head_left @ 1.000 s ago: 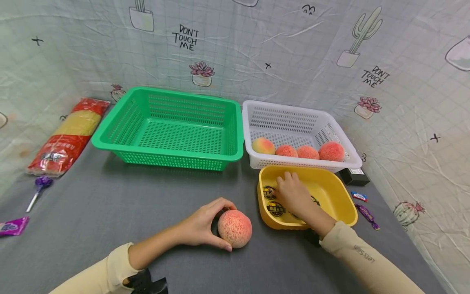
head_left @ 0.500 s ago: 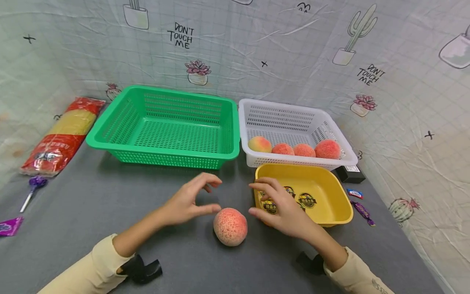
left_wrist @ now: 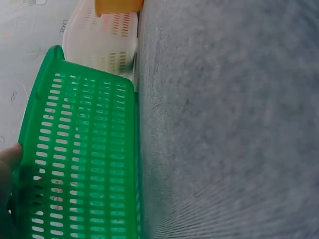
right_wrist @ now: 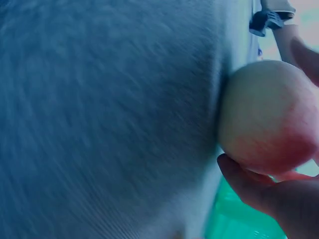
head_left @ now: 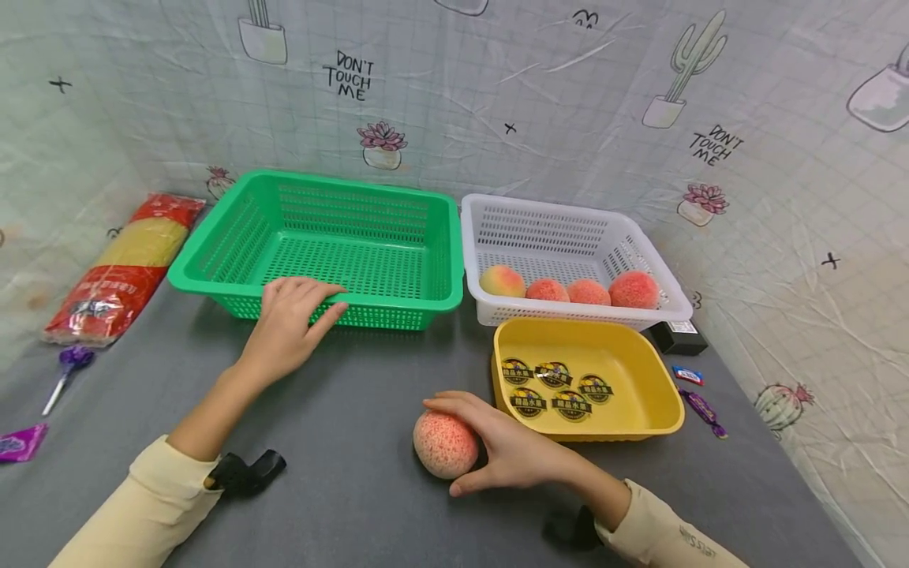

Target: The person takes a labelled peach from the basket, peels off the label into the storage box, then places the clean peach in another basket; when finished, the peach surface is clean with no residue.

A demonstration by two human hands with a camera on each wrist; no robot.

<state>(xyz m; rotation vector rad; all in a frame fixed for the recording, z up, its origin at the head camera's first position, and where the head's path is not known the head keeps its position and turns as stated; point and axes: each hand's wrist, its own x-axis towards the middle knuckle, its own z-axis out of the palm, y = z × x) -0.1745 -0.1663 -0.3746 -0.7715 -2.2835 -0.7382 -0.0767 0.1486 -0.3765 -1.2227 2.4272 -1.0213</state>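
Note:
A speckled pink peach (head_left: 442, 446) rests on the grey table, and my right hand (head_left: 517, 451) grips it from the right, fingers over the far side and thumb near the front. In the right wrist view the peach (right_wrist: 269, 117) shows a pale side and a red one between thumb and fingers. At the green slotted basket (head_left: 398, 306), my left hand (head_left: 286, 330) holds the front rim, its fingers laid over the edge. The left wrist view shows a digit (left_wrist: 11, 155) on the rim of the basket (left_wrist: 79, 149); the other fingers are mostly hidden.
A white basket (head_left: 568, 309) holds several peaches along its front. Before it stands a yellow tub (head_left: 632, 394) with several black round stickers inside. A red-and-yellow bag (head_left: 117, 276), a lollipop (head_left: 74, 357) and a purple packet (head_left: 21, 443) lie left; a black box (head_left: 678, 338) and wrapped sweets lie right.
My right hand has left the yellow tub and taken hold of the peach. My left hand has let go of the peach and moved up and left to the green basket's rim.

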